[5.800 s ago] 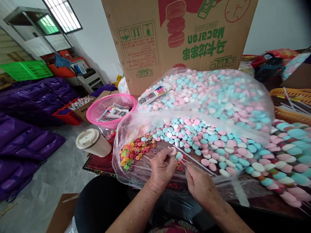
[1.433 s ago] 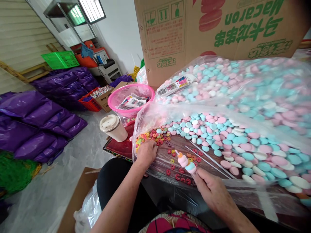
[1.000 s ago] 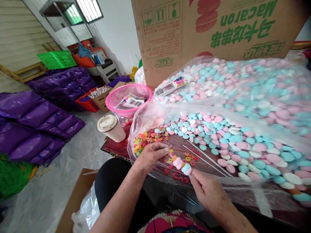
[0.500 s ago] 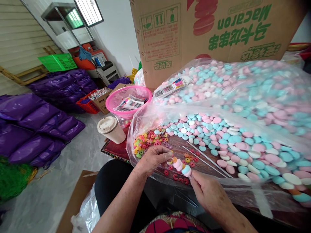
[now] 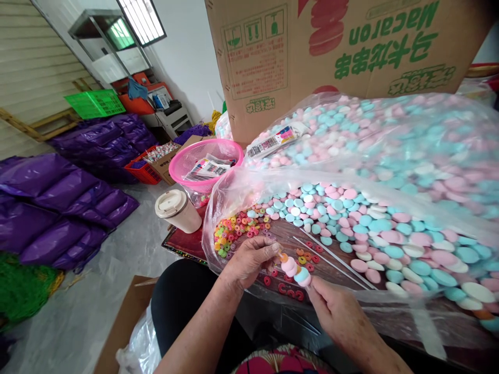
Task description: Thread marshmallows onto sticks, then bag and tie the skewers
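Observation:
My right hand (image 5: 338,314) grips the lower end of a thin skewer (image 5: 295,271) threaded with pink, white and blue candy discs and an orange ring. My left hand (image 5: 250,258) pinches at the skewer's tip, fingers closed on a small ring candy there. Both hands hover over a clear plastic sheet on the table. Loose colourful ring candies (image 5: 234,232) lie just left of my left hand. A big spread of pink, blue and white candy discs (image 5: 362,234) lies behind and to the right. Two bare white sticks (image 5: 331,258) rest on the sheet beside the hands.
A large Macaron cardboard box (image 5: 312,52) stands at the back. A pink basket (image 5: 206,163) with packets and a lidded cup (image 5: 177,210) sit at the table's left edge. Purple bags (image 5: 66,197), a green crate (image 5: 95,103) and a red crate (image 5: 142,169) are on the floor.
My left hand left the ring pile and came to the skewer tip, pressing a ring onto it. The right hand kept holding the skewer; the view shifted slightly.

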### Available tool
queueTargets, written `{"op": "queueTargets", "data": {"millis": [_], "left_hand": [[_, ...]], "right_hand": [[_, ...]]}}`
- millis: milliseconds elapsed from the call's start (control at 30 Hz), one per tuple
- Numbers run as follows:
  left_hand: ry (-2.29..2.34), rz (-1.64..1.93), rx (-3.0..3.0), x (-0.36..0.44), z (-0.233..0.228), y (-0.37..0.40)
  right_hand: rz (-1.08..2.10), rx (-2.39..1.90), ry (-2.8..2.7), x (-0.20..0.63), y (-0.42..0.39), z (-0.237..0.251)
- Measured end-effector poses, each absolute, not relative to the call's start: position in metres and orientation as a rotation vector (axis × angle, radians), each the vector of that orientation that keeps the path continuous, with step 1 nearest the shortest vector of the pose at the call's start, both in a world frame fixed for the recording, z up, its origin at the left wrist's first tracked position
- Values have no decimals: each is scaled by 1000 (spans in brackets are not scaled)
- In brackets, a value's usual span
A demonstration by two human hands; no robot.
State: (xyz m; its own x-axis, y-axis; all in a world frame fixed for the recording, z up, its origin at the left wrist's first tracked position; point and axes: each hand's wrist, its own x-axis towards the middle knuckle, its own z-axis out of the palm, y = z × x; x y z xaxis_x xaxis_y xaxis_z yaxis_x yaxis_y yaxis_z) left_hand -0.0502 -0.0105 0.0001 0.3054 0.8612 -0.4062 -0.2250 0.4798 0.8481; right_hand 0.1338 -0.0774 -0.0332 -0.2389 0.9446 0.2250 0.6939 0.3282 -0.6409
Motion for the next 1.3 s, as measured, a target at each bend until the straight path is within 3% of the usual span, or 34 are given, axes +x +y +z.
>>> {"op": "queueTargets", "data": {"millis": [667, 1300], "left_hand": [[808, 916, 477, -41, -10, -12], [946, 987, 654, -41, 0, -14]], "right_hand": [[549, -1395, -1974, 139, -76, -32], [418, -1443, -2001, 139, -81, -26]]}}
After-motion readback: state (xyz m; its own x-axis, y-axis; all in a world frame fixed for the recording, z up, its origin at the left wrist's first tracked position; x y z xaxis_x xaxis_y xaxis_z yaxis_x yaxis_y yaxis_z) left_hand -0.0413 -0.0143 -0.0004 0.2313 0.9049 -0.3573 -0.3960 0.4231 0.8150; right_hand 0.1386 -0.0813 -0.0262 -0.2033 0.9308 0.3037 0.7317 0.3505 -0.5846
